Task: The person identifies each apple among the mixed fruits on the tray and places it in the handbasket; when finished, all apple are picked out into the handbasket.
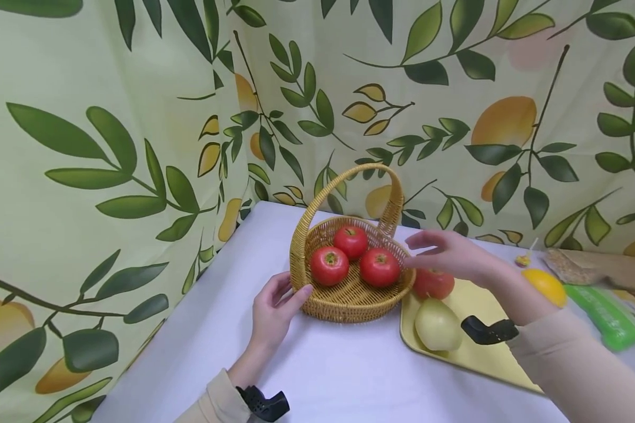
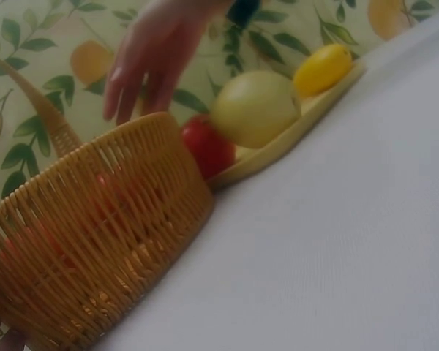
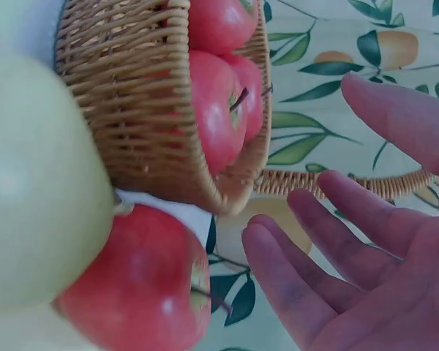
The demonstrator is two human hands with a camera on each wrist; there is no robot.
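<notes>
A wicker basket [image 1: 344, 311] with an arched handle stands on the white cloth, holding three red apples [image 1: 330, 265]. My left hand [image 1: 275, 311] grips its left side, thumb at the front and fingers partly hidden behind the wickerwork. Over the basket's right rim hovers my right hand [image 1: 450, 255], its fingers spread and nothing in them, as the right wrist view also shows. Just below that hand, another red apple [image 3: 139, 281] lies beside the basket. Next to it sits a pale green, round fruit [image 1: 438, 325] on a yellow tray [image 1: 487, 358].
A yellow fruit [image 1: 545, 286] lies at the tray's far right, partly behind my right forearm. Beyond it are a green plastic package [image 1: 608, 317], a brown bag [image 1: 587, 267] and a small yellow item [image 1: 522, 260]. Leaf-patterned fabric [image 1: 428, 117] hangs behind and to the left.
</notes>
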